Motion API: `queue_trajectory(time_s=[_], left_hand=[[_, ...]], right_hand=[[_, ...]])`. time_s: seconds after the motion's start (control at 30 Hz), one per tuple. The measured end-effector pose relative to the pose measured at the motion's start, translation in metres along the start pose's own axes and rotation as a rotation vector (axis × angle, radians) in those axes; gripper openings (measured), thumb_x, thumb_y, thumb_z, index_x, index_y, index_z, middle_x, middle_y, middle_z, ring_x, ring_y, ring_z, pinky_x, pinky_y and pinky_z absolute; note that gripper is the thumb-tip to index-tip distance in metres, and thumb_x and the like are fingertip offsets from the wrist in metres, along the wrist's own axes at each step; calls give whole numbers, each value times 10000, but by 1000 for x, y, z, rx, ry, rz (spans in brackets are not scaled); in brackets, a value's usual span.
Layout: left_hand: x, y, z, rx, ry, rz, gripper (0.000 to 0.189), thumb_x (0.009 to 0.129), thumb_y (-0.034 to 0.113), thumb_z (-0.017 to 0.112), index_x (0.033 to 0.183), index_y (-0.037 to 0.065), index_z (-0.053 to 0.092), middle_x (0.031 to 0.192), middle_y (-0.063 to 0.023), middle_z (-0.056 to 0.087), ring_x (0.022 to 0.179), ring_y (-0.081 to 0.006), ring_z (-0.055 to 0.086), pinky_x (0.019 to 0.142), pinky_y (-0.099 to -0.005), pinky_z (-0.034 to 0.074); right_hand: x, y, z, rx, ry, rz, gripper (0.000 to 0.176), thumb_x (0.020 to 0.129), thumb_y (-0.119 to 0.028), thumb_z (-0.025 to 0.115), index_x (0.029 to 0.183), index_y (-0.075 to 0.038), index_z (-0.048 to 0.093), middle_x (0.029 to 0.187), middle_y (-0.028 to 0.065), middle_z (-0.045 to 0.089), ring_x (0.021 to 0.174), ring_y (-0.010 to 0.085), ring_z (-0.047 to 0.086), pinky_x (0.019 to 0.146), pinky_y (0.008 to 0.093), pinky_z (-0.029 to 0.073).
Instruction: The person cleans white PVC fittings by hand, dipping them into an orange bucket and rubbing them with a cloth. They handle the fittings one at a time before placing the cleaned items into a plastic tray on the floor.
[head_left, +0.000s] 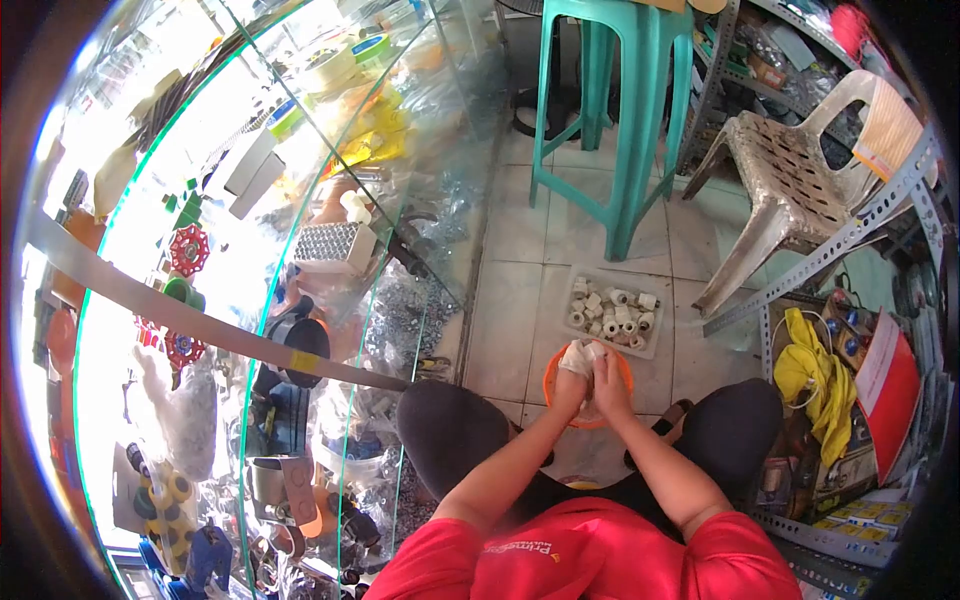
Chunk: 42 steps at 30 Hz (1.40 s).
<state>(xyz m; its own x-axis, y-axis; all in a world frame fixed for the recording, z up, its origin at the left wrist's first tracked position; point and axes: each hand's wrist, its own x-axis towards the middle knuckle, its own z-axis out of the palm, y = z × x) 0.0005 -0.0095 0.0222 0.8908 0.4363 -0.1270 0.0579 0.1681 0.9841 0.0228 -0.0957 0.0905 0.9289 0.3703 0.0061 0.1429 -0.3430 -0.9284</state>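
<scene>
Both my hands meet over an orange basin [551, 383] on the floor between my knees. My left hand [571, 385] is closed around a crumpled white cloth [577, 356]. Pressed against the same cloth from the other side, my right hand [608, 385] has its fingers closed too. Whether a small part sits inside the cloth is hidden. Just beyond the basin lies a clear plastic tray [648, 347] holding several white pipe fittings [612, 308]. What the basin contains is mostly covered by my hands and forearms.
A glass display case [300, 240] full of hardware runs along the left. Ahead stands a tall green stool [625, 130], with a worn plastic chair [780, 160] to its right. Metal shelving [835, 225] and a yellow cloth [815, 380] are close on the right.
</scene>
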Motion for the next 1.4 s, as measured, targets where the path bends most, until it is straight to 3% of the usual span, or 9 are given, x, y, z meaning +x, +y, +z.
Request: queue_trajectory(time_s=[0.1, 0.23, 0.33, 0.57, 0.67, 0.83, 1.03, 1.33, 1.4], left_hand=[[-6, 9, 3, 124, -27, 53, 275, 872, 224, 414, 1106, 79, 427, 971, -29, 512, 882, -124, 492, 723, -266, 422], [-5, 9, 10, 805, 80, 708, 260, 873, 173, 394, 1099, 49, 421, 1018, -67, 499, 950, -172, 473, 831, -301, 375], [-13, 22, 9, 117, 17, 219, 270, 873, 159, 380, 1108, 31, 417, 1061, -82, 484, 989, -204, 453, 875, -323, 342], [-2, 0, 3, -210, 51, -7, 275, 869, 141, 396, 1127, 48, 423, 1051, -37, 494, 939, -133, 479, 804, -265, 391], [1, 2, 4, -251, 47, 3, 273, 865, 153, 411, 1121, 62, 433, 1009, -26, 507, 895, -121, 498, 761, -253, 411], [-16, 55, 6, -365, -149, -306, 314, 851, 258, 468, 1111, 85, 443, 920, -9, 517, 770, -107, 529, 630, -248, 446], [-9, 43, 4, -544, -92, -302, 295, 838, 333, 477, 1023, 104, 457, 827, 14, 518, 665, -98, 525, 462, -225, 434], [-1, 24, -8, -369, -69, -183, 259, 858, 274, 445, 994, 58, 486, 915, -68, 555, 776, -184, 568, 632, -323, 486], [3, 25, -4, -673, -80, -267, 246, 857, 240, 445, 1013, 55, 491, 917, -76, 557, 787, -197, 568, 673, -335, 479]], right_hand=[[6, -2, -2, 19, 47, 18, 312, 878, -212, 366, 1118, -19, 414, 1035, 192, 505, 969, 331, 484, 820, 376, 370], [4, -1, -4, -133, 63, -10, 334, 888, -246, 351, 1139, -32, 404, 1028, 182, 509, 972, 312, 490, 833, 355, 369], [0, 2, -5, -250, 4, -87, 353, 889, -262, 349, 1144, -24, 400, 1032, 184, 510, 978, 320, 487, 830, 360, 371], [6, 27, 9, -19, 133, -76, 318, 881, -298, 358, 1033, -39, 461, 899, 121, 545, 817, 249, 535, 712, 331, 425], [8, 7, -5, 694, -52, 464, 278, 868, -350, 382, 890, -93, 485, 730, 37, 501, 584, 127, 474, 497, 248, 392], [12, -12, -19, 992, -201, 654, 295, 839, -443, 415, 802, -154, 455, 613, -29, 401, 416, 55, 287, 355, 194, 218], [11, -26, -23, 1024, -274, 641, 296, 850, -442, 391, 816, -152, 439, 580, -35, 382, 395, 54, 272, 340, 183, 206], [23, 1, -32, 1580, -538, 896, 261, 874, -363, 345, 770, -144, 442, 529, -28, 376, 347, 53, 249, 311, 187, 195], [26, 2, -34, 1523, -514, 894, 281, 868, -376, 359, 729, -145, 441, 509, -33, 367, 340, 54, 247, 310, 187, 194]])
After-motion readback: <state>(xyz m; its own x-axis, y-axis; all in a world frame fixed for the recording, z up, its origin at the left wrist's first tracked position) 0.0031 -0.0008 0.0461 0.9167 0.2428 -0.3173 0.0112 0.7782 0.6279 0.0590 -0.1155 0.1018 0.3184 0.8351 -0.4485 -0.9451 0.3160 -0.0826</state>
